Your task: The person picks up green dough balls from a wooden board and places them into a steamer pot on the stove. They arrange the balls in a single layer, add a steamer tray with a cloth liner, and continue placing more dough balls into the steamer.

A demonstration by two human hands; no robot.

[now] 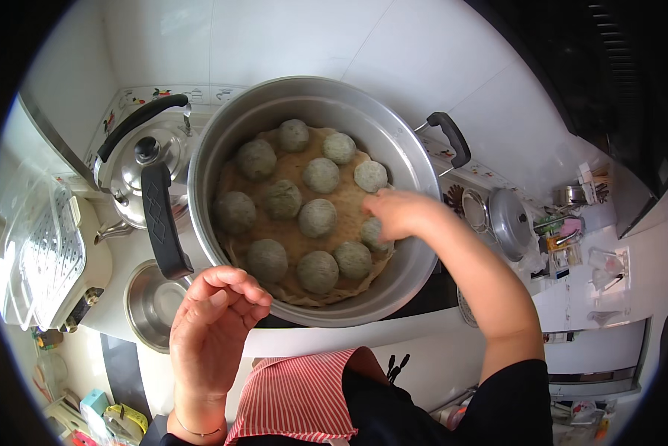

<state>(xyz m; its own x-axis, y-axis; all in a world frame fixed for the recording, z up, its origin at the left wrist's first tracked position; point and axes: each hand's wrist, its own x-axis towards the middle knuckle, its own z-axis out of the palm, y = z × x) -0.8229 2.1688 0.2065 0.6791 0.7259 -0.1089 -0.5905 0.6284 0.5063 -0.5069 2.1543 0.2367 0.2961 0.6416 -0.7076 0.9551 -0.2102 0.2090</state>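
Several pale green, rounded dough balls [317,218] lie spaced out on a tan steamer cloth [348,192] inside a large aluminium pot [311,95]. My right hand [398,212] reaches over the pot's right side, and motion blurs it. Its fingers are low by the cloth, between a dough ball [370,177] above and another ball [371,233] that it partly hides. Whether the fingers grip anything is not clear. My left hand [214,323] is cupped at the pot's lower left rim, palm turned inward, with nothing seen in it.
A steel kettle [150,150] stands left of the pot, close to the pot's black handle [164,223]. Below it sits a steel bowl [155,304]. A white appliance with a clear lid [60,256] is farther left. Lids [509,223] lean at the right by the tiled wall [289,39].
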